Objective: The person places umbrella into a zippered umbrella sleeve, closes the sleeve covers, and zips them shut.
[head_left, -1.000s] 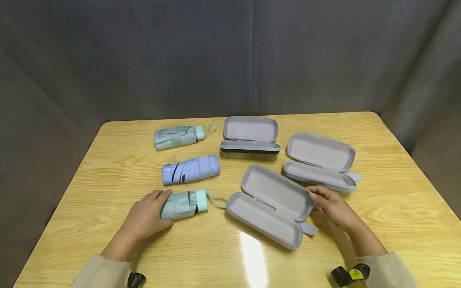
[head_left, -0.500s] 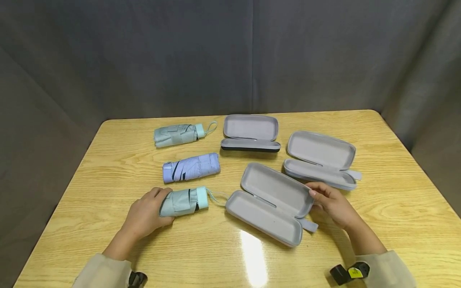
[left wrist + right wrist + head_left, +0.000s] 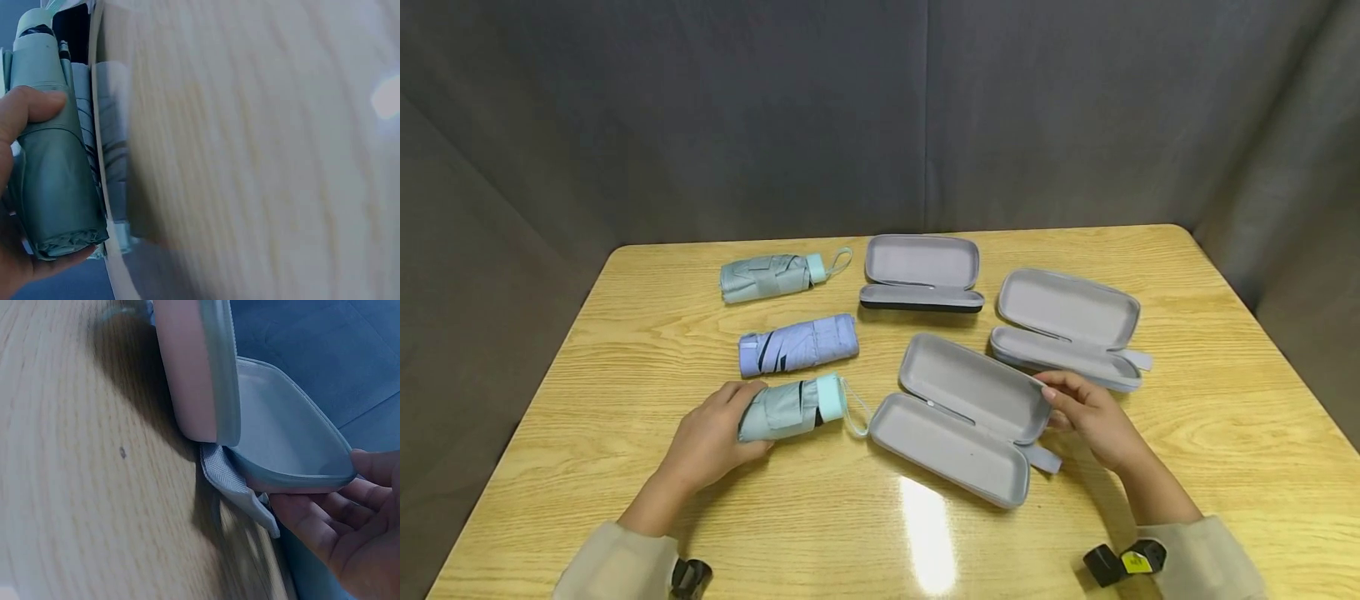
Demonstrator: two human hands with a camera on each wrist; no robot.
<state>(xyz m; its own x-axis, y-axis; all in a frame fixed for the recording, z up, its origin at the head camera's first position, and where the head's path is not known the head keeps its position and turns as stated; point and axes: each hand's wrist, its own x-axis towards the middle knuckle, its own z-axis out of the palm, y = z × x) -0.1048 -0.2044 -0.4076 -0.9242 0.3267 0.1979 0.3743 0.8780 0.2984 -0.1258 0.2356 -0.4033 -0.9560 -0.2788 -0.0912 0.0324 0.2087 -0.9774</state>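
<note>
My left hand [image 3: 711, 433] grips a folded pale green umbrella [image 3: 786, 410] by its fabric end. Its mint handle points right, and the cord loop [image 3: 856, 410] reaches the near case's left end. In the left wrist view the thumb lies across the umbrella's [image 3: 56, 169] fabric. My right hand [image 3: 1090, 421] pinches the lid edge of the nearest open case [image 3: 951, 450], grey inside. From the right wrist view, that case's [image 3: 190, 375] outside is pink, with a fabric tab [image 3: 234, 487] at its end; the thumb is on the rim and the fingers beneath.
A lilac folded umbrella [image 3: 799, 344] and another pale green one [image 3: 767, 277] lie behind the left hand. Two more open cases stand farther back: a black-bottomed one [image 3: 921, 298] at the centre and a grey-blue one [image 3: 1067, 354] at right. A dark curtain [image 3: 880, 117] hangs behind the table.
My left hand has raised the green umbrella slightly and shifted it right, its handle end tilting up and the cord now hanging down. My right hand keeps its pinch on the case lid.
</note>
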